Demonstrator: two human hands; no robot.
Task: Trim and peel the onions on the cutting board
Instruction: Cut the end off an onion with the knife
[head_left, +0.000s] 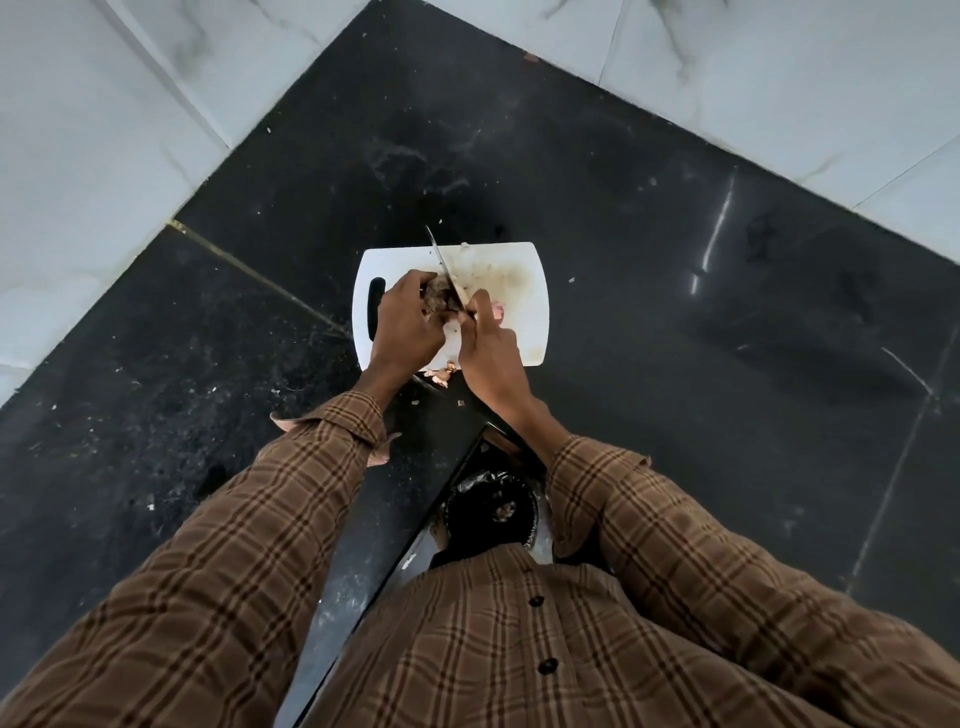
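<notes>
A white cutting board (524, 312) lies on the black counter. My left hand (405, 327) grips a brownish onion (441, 296) over the board's left half. A knife (444, 265) is held in my right hand (491, 353), its blade pointing away from me and lying against the onion's right side. A pinkish onion piece (500, 313) peeks out just right of my right hand. Loose brown peel (440, 373) lies at the board's near edge.
The black stone counter (675, 291) fills a corner between white marbled wall tiles (104, 130). Below the counter's near edge stands a bin with a black liner (491, 506). Small scraps dot the counter around the board.
</notes>
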